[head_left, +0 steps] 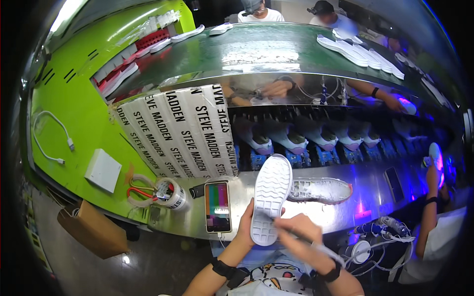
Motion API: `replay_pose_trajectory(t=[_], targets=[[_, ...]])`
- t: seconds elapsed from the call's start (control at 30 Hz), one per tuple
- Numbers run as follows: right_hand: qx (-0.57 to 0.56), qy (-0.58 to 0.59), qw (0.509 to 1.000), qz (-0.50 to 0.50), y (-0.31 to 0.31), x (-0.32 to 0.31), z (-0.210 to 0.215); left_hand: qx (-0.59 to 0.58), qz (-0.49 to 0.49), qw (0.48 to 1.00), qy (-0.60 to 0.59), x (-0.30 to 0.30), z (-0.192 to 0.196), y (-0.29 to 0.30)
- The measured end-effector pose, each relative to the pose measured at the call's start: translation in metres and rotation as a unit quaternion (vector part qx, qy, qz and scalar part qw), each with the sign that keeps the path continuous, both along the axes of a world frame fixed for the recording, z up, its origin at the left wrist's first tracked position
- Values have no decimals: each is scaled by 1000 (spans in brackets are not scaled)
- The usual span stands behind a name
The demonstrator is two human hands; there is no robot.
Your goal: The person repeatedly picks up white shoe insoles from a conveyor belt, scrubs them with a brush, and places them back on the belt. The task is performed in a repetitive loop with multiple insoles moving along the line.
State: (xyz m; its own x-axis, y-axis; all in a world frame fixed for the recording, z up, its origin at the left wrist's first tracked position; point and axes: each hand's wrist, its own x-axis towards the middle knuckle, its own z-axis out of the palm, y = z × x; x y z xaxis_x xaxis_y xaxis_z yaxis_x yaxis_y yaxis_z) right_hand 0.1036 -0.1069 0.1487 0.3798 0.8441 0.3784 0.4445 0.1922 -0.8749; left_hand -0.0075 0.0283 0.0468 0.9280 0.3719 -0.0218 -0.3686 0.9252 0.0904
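A white shoe sole [271,197] stands nearly upright in front of me, its wavy and gridded tread facing me. My left hand [245,222] is closed round its left edge near the lower end. At the sole's lower right, my right hand [303,239] is closed on a slim pen-like tool [302,236] whose tip end meets the gridded tread. Motion blurs that hand and the tool, so its exact kind is unclear. Just right of the held sole, another whitish sole [320,191] lies on the metal bench [247,190].
A printed white box [173,130] stands at the left. A lit phone [218,207], a cup of tools [170,195] and scissors [139,192] sit nearby. Shoes [294,135] line a rack behind. Beyond is a green conveyor [256,49]; a co-worker's arm [428,217] reaches in at right.
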Motion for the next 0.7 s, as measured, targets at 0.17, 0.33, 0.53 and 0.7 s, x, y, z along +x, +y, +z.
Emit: replay_pose_trajectory(t=[0.17,0.33,0.53,0.7], targets=[[-59,-54,976,200,-20,-6,22,22,-12,999,-27,13,10,7],[-91,35,961,258,-8,27,8,93,-133,982,99,11,33,24],[-125,-7,940,317,-6,48,17,221,-289,910,201,35,25,42],[-101,-194,918,331,-5,58,34,419,-434,769,213,49,28,39]])
